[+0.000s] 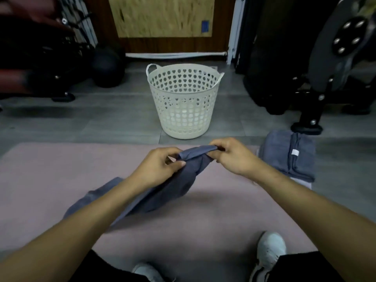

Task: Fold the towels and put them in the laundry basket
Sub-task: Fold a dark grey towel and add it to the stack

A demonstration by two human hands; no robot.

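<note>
Towel [162,192], blue-grey, unfolded and bunched, held up over the pink mat [40,180]; its top edge is stretched between both hands, the rest droops down and left, lower end trailing onto the mat under the left forearm

Left hand [156,165] pinches the towel edge, thumb and fingers curled on the cloth. Right hand [230,157] grips the other end of that edge, fingers curled over the fabric. Hands close together, just apart, same height

Laundry basket [184,102], cream plastic with heart-shaped and round holes and loop handles at the rim, stands upright on the grey floor [101,119] just beyond the mat's far edge, straight ahead of the hands. Can't tell if anything is inside

Stack of folded towels [289,157], same blue-grey, sits to the right of the right hand at the mat's right edge, white tag showing on top, something white under it. Not touching the held towel

Person's two shoes [270,251], light-coloured, at the bottom of the view on the mat, dark shorts or trousers at the frame edge

Behind the basket: plywood panel [162,15] against the wall, white pipe along its base. Black ball [107,66] on the floor at left beside dark red-and-black gear, blurred. Black exercise machine [325,68] at right with a round bolted plate, its foot near the folded stack
</note>
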